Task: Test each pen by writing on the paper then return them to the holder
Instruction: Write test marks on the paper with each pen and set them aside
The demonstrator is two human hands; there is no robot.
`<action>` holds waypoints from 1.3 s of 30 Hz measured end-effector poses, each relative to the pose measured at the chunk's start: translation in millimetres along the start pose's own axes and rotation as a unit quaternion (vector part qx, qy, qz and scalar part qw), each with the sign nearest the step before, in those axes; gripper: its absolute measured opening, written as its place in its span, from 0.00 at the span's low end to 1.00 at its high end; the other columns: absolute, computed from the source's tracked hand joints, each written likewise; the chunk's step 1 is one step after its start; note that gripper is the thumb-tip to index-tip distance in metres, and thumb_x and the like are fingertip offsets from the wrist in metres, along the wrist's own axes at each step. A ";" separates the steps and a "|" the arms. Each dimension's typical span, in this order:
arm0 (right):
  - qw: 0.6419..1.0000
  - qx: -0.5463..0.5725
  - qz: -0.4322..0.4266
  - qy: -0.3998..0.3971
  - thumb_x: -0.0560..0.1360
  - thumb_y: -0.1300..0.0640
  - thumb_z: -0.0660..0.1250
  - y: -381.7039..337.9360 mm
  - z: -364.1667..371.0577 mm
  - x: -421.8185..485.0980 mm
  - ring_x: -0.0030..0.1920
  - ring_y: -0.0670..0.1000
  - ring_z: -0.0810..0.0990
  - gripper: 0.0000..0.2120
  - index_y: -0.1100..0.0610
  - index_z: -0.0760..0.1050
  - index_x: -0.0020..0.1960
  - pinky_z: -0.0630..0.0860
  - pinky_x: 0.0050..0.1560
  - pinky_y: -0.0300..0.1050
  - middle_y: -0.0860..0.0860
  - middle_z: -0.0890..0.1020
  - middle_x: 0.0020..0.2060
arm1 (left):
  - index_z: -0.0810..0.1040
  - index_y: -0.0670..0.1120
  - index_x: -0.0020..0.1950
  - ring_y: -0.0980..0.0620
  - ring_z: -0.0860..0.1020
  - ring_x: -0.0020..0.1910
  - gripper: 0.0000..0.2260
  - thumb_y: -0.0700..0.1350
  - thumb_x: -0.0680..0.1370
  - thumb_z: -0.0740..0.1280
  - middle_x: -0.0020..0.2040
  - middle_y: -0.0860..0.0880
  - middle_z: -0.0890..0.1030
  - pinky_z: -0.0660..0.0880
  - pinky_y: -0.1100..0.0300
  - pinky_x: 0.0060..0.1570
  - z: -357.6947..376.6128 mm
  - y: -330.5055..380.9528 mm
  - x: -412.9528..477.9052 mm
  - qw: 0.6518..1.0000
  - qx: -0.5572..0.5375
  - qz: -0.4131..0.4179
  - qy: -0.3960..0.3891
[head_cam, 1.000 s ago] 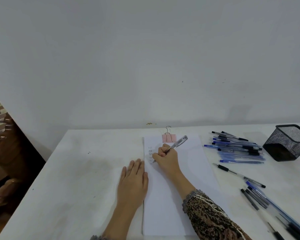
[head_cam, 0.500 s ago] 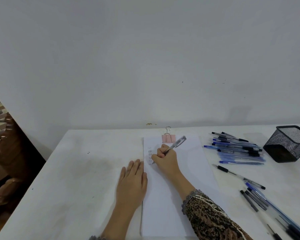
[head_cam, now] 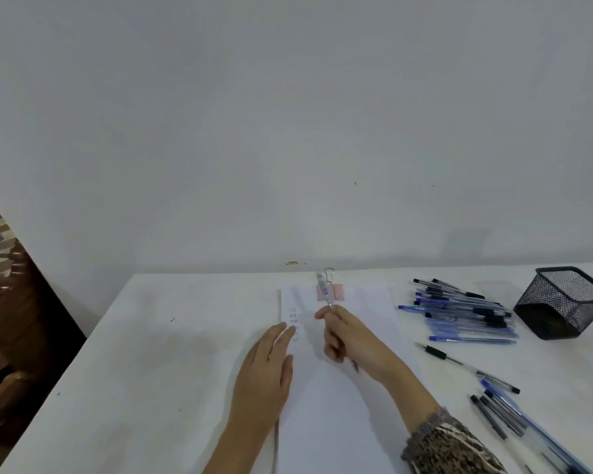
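A: Count?
B: 1 mesh holder [head_cam: 562, 304], 1 paper sheet [head_cam: 343, 425], 1 binder clip [head_cam: 338, 291]; pen pile [head_cam: 466, 316] (too overlapped to count).
A: Hands?
B: R hand [head_cam: 355, 340] pinches clear pen [head_cam: 323, 289] by the clip; L hand [head_cam: 266, 369] flat on the sheet's edge.

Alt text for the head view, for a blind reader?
The right hand grips a pen over white paper with test marks, while the left hand rests flat on its left edge. To the right lie loose pens and a black mesh holder.
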State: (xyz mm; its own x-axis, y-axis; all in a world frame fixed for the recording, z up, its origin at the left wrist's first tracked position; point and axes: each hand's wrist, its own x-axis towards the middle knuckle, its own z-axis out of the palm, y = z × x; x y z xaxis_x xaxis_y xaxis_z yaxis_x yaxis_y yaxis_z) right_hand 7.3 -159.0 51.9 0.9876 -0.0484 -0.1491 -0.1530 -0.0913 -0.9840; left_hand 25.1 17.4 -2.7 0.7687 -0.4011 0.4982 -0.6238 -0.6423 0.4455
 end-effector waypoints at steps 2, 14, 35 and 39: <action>0.943 -0.324 -0.071 0.030 0.81 0.57 0.52 -5.0 -4.1 -4.6 0.34 0.48 0.75 0.11 0.53 0.72 0.57 0.68 0.34 0.39 0.49 0.77 0.35 | 0.67 0.48 0.67 0.52 0.69 0.64 0.18 0.46 0.76 0.58 0.65 0.47 0.71 0.66 0.60 0.63 -2.4 6.7 2.9 0.998 -0.012 0.028 0.055; 0.667 -0.524 -0.486 0.211 0.78 0.51 0.60 62.0 -6.6 2.6 0.32 0.47 0.74 0.09 0.50 0.76 0.43 0.61 0.41 0.41 0.45 0.77 0.33 | 0.77 0.52 0.45 0.59 0.68 0.40 0.12 0.49 0.78 0.54 0.37 0.57 0.76 0.67 0.62 0.43 20.9 0.9 5.3 0.991 0.061 0.110 -0.033; 0.834 -0.124 -0.371 0.390 0.80 0.54 0.52 23.9 -12.1 -18.2 0.43 0.45 0.76 0.11 0.38 0.66 0.46 0.64 0.52 0.34 0.45 0.81 0.44 | 0.71 0.55 0.46 0.62 0.72 0.48 0.06 0.45 0.80 0.56 0.44 0.58 0.74 0.67 0.71 0.46 9.7 16.4 -0.5 0.980 -0.173 -0.076 -0.060; 0.910 0.231 -0.203 0.278 0.82 0.60 0.48 24.0 16.9 -22.6 0.26 0.50 0.72 0.09 0.53 0.60 0.44 0.72 0.31 0.37 0.59 0.79 0.39 | 0.75 0.51 0.53 0.63 0.71 0.49 0.06 0.48 0.78 0.62 0.44 0.61 0.73 0.67 0.73 0.46 13.5 14.3 -0.1 0.987 -0.147 -0.042 -0.055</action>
State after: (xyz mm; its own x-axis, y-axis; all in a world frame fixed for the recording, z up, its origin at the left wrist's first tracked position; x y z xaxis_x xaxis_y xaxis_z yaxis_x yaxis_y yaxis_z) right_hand -18.1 -143.4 30.0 0.7702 -0.6111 0.1825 0.3780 0.2069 -0.9024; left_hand 18.0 -0.6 -6.4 0.8201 -0.4331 0.3740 -0.5587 -0.4649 0.6868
